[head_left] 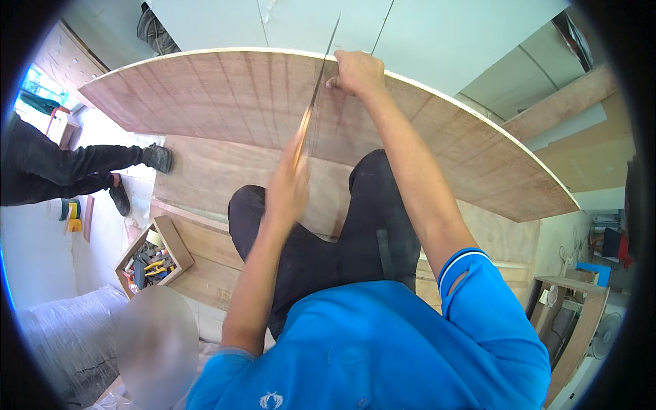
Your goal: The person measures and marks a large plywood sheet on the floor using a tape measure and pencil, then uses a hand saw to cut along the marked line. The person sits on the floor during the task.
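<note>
A large plywood panel (pixel 225 96) stands on its long side in front of my knees, its pale upper edge curved by the lens. My left hand (pixel 287 188) is wrapped around the handle of a handsaw and is smeared by motion. The narrow saw blade (pixel 318 85) points up and away, crossing the panel's upper edge near its middle. Just right of the blade, my right hand (pixel 359 72) grips that upper edge, fingers over the top and thumb on the near face. The blade's contact with the wood is too fine to make out.
More wooden boards (pixel 198 167) lie under the panel and my legs. At left is an open wooden box (pixel 179 249) of hand tools. Another person's legs (pixel 75 160) reach in from the left. Plastic-wrapped goods (pixel 68 335) sit lower left; a wooden frame (pixel 581 287) stands at right.
</note>
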The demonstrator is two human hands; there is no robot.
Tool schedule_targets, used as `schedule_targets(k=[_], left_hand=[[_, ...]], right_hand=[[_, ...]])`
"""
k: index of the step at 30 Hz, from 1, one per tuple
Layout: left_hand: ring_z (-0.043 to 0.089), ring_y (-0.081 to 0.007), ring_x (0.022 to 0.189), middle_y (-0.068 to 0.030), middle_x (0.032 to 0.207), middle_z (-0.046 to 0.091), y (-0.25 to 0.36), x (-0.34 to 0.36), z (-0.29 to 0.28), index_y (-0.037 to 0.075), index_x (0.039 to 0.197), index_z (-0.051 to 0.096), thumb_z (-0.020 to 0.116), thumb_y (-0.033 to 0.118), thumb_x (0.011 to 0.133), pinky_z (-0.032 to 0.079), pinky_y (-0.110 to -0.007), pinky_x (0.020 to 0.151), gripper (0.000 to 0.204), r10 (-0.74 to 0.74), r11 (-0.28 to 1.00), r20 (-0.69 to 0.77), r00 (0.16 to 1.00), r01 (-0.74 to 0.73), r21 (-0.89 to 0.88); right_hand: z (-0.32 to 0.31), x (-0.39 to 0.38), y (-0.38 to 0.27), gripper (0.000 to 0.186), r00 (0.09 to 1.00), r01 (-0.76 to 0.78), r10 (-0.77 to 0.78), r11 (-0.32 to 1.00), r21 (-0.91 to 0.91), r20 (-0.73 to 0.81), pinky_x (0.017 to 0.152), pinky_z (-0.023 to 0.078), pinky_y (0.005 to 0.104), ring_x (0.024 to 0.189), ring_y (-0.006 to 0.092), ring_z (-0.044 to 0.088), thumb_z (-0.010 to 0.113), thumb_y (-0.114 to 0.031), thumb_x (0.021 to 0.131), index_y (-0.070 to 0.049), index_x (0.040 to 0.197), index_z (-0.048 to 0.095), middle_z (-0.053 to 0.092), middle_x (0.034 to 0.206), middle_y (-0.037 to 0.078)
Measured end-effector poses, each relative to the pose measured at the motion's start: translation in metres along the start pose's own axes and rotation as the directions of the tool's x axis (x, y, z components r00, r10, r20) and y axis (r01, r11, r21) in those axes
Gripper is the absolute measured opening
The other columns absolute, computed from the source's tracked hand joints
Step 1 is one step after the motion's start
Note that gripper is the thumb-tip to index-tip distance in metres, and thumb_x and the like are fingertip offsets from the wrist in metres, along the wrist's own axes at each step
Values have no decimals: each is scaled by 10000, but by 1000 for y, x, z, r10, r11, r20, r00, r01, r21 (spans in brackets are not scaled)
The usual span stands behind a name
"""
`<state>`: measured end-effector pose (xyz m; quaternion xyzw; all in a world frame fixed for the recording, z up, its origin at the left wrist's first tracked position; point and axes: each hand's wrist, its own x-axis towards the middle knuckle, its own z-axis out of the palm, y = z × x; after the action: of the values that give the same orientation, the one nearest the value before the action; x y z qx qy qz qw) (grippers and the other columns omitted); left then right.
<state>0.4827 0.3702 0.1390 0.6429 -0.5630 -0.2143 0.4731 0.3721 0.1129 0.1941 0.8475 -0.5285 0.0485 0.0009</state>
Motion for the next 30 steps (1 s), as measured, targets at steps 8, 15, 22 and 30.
schedule_targets(k=[8, 15, 22, 30], left_hand=[[707, -387, 1141, -291, 1373, 625, 8, 10, -2, 53, 1542, 458, 534, 104, 1048, 556, -444, 938, 502, 31, 998, 24, 999, -30, -53], [601, -388, 1327, -286, 1445, 576, 15, -52, -22, 68, 1559, 434, 519, 92, 1053, 511, -446, 1034, 514, -33, 996, 43, 999, 37, -81], [550, -413, 1368, -252, 1470, 567, -20, 68, 22, 69, 1552, 437, 515, 101, 1056, 456, -424, 1097, 503, 198, 970, -133, 971, -213, -114], [618, -404, 1301, -277, 1452, 579, 26, -89, -51, 64, 1551, 445, 517, 112, 1058, 523, -458, 1014, 500, -23, 1000, 60, 998, 23, -2]], right_hand=[[8, 3, 2, 558, 998, 66, -66, 998, -20, 17, 836, 569, 482, 1055, 318, 720, 874, -508, 765, -118, 1114, 682, 770, 1055, 91], [3, 4, 6, 552, 1000, 17, -17, 1000, 0, 4, 828, 564, 491, 1058, 315, 720, 880, -499, 756, -123, 1109, 685, 768, 1044, 97], [5, 11, -15, 538, 994, 110, -110, 994, -16, 14, 827, 560, 500, 1059, 318, 719, 884, -480, 754, -120, 1106, 692, 769, 1039, 107], [1, -4, 2, 536, 1000, -3, 3, 1000, 11, 15, 851, 570, 482, 1072, 313, 720, 888, -468, 753, -124, 1116, 694, 768, 1071, 92]])
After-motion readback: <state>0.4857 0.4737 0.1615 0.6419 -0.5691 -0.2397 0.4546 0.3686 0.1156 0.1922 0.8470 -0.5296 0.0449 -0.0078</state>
